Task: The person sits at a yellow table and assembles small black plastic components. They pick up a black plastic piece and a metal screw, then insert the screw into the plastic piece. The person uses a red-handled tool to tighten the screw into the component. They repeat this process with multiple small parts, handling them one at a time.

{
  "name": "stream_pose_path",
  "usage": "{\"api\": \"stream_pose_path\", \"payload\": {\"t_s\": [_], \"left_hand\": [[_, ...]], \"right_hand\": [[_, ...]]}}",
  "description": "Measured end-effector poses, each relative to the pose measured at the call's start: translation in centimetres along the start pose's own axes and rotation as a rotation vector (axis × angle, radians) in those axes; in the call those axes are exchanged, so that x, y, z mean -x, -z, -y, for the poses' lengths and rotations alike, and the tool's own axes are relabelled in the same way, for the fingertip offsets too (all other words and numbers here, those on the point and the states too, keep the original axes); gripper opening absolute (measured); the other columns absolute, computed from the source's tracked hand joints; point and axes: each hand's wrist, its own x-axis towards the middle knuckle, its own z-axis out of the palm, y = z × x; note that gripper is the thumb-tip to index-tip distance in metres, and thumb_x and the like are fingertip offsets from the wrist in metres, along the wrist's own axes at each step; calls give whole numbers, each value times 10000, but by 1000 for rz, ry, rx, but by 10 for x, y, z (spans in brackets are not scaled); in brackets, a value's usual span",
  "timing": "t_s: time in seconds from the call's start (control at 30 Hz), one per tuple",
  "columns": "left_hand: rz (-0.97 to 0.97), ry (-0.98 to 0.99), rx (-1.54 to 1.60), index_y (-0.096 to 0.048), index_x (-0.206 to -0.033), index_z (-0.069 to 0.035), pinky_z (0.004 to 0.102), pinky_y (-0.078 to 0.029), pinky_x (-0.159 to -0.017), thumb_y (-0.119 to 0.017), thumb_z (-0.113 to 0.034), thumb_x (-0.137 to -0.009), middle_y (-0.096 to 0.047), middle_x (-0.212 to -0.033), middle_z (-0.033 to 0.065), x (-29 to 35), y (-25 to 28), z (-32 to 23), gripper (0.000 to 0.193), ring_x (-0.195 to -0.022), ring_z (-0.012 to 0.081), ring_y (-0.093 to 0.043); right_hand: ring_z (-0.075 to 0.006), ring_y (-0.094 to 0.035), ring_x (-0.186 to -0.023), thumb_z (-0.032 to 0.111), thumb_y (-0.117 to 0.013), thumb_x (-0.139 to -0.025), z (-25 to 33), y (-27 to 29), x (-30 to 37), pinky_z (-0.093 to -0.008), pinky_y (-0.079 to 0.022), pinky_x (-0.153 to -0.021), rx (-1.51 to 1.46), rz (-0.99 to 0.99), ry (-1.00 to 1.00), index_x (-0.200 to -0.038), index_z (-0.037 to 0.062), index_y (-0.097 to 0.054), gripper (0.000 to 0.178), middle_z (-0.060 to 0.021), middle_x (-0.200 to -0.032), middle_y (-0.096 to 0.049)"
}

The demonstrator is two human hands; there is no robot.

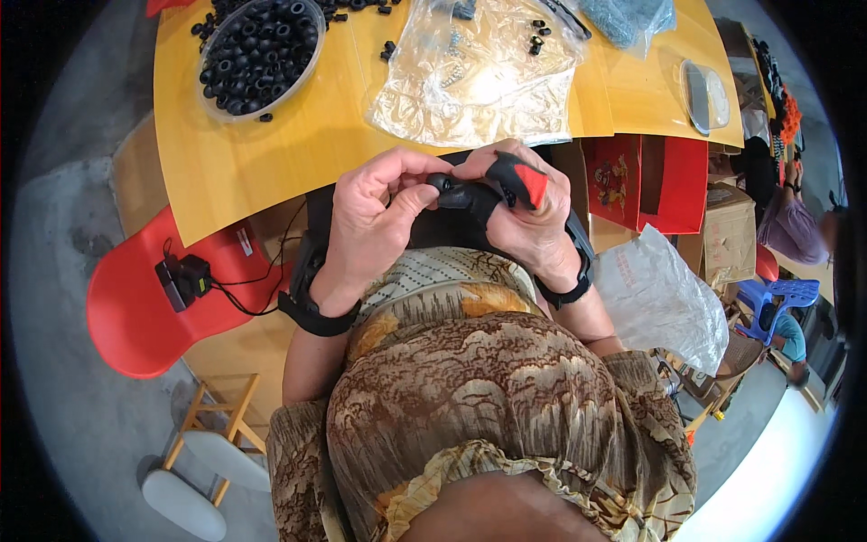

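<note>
In front of my body, at the near edge of the table, both hands meet. My left hand (379, 208) is closed, its thumb and forefinger pinching a small black ring-like part (440, 183). My right hand (537, 212) is closed around a curved black piece (465, 197) that touches this part. A black and red piece (526, 183) lies across the right hand's fingers; whether it is worn or held, I cannot tell. Each wrist has a black strap. A bowl of black ring-like parts (262, 63) stands on the table beyond my left hand.
The yellow table (343, 108) carries a clear plastic bag (479, 81), loose black parts (537, 38), a blue bagged bundle (628, 18) and a clear lid (704, 95). A red chair (135, 298) with a black device stands left. Red boxes (673, 185) and cartons stand right; people sit farther right.
</note>
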Motion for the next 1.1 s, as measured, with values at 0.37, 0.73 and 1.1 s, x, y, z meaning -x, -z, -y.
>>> {"api": "stream_pose_path", "payload": {"t_s": [0.37,0.73,1.1], "left_hand": [[-75,32,78,-581,-985,49,183,-464,-659,-522,80,-832,-631,-854,54,-1,-7,10,168,-718,59,-567],[-24,121,289,-540,-945,3,219,-434,-687,-535,-37,-864,-571,-796,47,-6,-8,22,91,-703,107,-537],[-4,131,314,-532,-932,-11,230,-415,-672,-597,-148,-867,-564,-786,53,-8,-8,30,165,-689,115,-521]], "right_hand": [[-259,-578,-758,32,-641,-459,1,10,2,-359,-460,-646,336,156,336,-876,20,-617,417,-96,-893,-570],[-171,-615,-684,57,-677,-736,-23,34,-18,-265,-470,-632,130,-64,-256,-855,25,-646,127,-70,-767,-624],[-367,-607,-655,279,-688,-706,-112,58,-83,-418,-463,-578,771,-157,-379,-703,8,-621,279,-209,-674,-612]]}}
